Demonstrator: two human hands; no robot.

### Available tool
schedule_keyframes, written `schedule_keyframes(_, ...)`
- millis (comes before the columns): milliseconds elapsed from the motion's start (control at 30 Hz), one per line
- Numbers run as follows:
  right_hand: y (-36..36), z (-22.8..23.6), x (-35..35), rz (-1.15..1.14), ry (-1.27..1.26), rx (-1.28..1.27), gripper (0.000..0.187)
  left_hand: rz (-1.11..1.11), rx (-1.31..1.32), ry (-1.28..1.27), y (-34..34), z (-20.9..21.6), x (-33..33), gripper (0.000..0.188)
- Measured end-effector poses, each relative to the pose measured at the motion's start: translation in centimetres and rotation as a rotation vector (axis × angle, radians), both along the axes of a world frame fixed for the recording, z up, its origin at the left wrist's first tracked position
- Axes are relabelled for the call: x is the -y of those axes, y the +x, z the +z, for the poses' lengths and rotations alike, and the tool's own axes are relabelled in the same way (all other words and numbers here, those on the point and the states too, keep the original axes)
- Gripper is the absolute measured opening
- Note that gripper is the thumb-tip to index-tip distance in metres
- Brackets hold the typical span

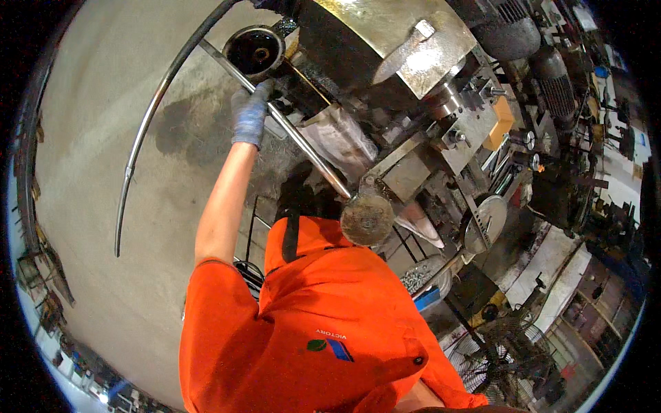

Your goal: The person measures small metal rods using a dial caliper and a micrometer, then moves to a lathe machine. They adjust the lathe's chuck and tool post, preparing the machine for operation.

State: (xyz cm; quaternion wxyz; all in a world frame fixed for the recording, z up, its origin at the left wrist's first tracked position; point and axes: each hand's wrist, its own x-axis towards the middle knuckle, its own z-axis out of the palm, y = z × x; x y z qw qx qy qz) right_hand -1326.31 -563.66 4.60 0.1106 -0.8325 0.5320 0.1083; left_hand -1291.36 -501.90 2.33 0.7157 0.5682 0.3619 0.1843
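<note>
My left hand [250, 115], in a grey-blue glove, is closed around a long bare metal bar [303, 143]. The bar slants down to the right, and its lower end meets a worn round metal disc [367, 219] right by my orange shirt. Just beyond the hand is a dark, oily round pan [255, 52] with a ring-like fitting in its middle. A stained cloth or sheet [339, 141] hangs beside the bar. My right hand is out of view; only a bit of that arm shows at the lower edge.
A greasy machine top [399, 34] carries a flat, light-ended tool [406, 49]. To the right are a yellow-orange block [500, 122], a round plate [486, 224], a tray of small metal parts [428, 274] and a fan [499, 358]. A long curved tube [141, 134] arcs over the floor at left.
</note>
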Motion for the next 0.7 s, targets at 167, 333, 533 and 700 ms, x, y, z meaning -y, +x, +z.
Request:
schedule_keyframes(167, -0.5, -1.7, 2.1, 0.062, -0.142, -0.058, 0.051, -0.021, -0.117, 0.038, -1.1, -2.6, -2.6, 0.033)
schedule_keyframes(333, -1.2, -3.4, 6.4, 0.138, -0.382, -0.132, 0.055, 0.050, -0.030, -0.109, -4.0, -0.8, -2.3, 0.035)
schedule_keyframes(533, 7.9, 1.7, 12.2, 0.117, -0.164, -0.291, 0.057, -0.456, -0.618, 0.920, -5.0, -7.0, -4.7, 0.042)
schedule_keyframes(700, 12.9, 1.5, 19.4, 0.198, -0.410, -0.305, 0.039, -0.997, -0.644, 1.487, -1.9, -7.3, -2.6, 0.054)
